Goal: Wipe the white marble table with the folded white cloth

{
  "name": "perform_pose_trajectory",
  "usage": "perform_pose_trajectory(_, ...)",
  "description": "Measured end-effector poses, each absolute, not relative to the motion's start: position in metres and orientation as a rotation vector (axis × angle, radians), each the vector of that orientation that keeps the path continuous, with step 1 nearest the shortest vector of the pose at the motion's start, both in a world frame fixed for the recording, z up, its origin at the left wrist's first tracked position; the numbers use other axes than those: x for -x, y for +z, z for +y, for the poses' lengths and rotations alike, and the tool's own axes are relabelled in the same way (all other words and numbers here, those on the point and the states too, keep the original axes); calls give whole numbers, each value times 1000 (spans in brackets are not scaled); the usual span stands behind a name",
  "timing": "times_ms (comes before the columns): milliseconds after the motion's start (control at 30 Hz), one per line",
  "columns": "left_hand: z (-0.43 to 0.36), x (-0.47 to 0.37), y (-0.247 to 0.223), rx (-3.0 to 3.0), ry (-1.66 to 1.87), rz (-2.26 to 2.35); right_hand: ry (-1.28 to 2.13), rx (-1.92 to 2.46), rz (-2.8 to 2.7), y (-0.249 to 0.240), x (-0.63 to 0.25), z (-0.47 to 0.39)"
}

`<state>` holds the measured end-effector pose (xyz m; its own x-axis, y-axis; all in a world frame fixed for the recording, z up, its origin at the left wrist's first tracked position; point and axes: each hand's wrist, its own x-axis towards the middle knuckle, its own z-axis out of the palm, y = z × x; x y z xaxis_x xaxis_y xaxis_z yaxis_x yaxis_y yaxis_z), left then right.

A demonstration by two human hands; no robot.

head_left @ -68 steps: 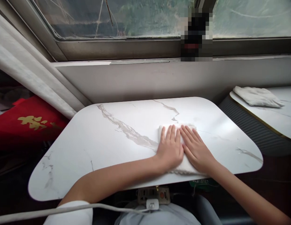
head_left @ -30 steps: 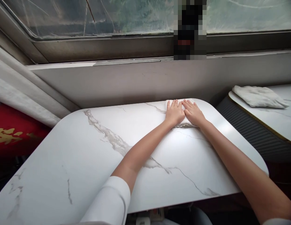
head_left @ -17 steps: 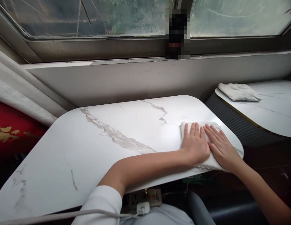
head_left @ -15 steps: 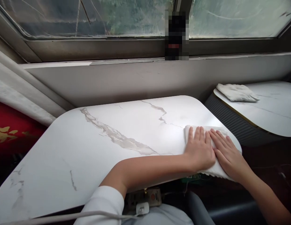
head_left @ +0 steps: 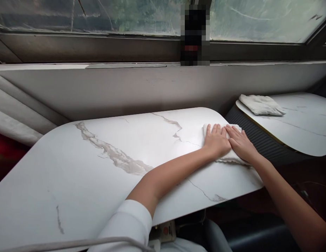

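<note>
The white counter (head_left: 60,168) spreads from lower left. Right of centre, the left hand (head_left: 217,141) rests on the cloth (head_left: 232,157), its grip flat with fingers extended, closed on nothing; the right hand (head_left: 241,144), beside it, lies likewise. To press well, both palms likely need even weight, with the cloth smooth beneath. That cloth, near the counter's right edge, looks white, its near border wavy.

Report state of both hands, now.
Left hand: open, fingers extended, resting on the white cloth.
Right hand: open, fingers extended, resting on the same cloth.
</note>
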<state>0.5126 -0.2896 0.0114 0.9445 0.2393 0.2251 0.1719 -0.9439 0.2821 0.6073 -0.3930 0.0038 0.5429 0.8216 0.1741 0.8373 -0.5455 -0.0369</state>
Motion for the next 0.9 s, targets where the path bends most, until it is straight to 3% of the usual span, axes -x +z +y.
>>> perform_pose_trajectory(433, -190, -583, 7, -2791, 459, 683, -153, 2426, -1543, 9, -682, -266)
perform_pose_trajectory(900, -230, -559, 7, -2871, 490, 609, -198, 2480, -1569, 5, -664, -317)
